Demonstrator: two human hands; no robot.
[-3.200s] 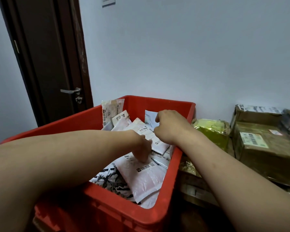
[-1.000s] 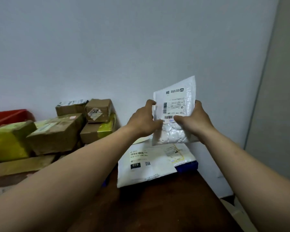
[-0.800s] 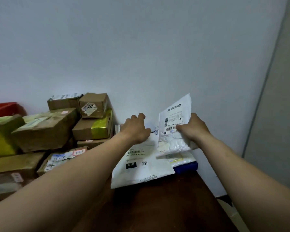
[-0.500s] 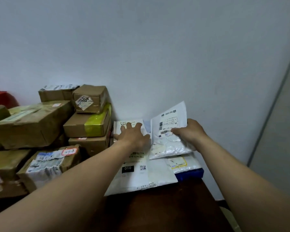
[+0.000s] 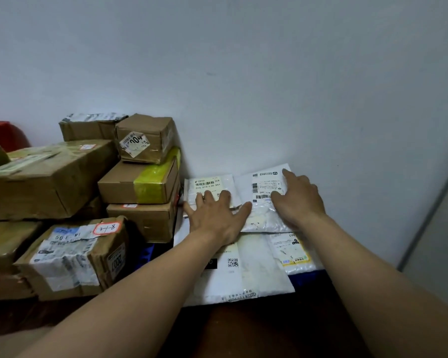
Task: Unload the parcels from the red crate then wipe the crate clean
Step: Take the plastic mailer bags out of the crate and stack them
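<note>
Only a corner of the red crate [image 5: 0, 133] shows at the far left, behind the boxes. On the dark wooden table lies a pile of white mailer bags. My left hand [image 5: 215, 215] presses flat, fingers spread, on a small white parcel with a label [image 5: 207, 187]. My right hand [image 5: 298, 200] lies flat on the bubble mailer [image 5: 263, 202] just beside it, against the wall. Under both sits a large white mailer [image 5: 248, 275] and a smaller one with a yellow label [image 5: 292, 251].
A stack of brown cardboard boxes [image 5: 140, 182] fills the left side, some taped yellow, one marked 3-8 [image 5: 75, 251]. A blue object [image 5: 305, 276] pokes out under the mailers. The grey wall is close behind; the table edge drops off at the right.
I turned from the red crate to the table, carrying the bubble mailer. My right hand lowered it flat onto the pile beside the small parcel. My left hand moved onto that small parcel.
</note>
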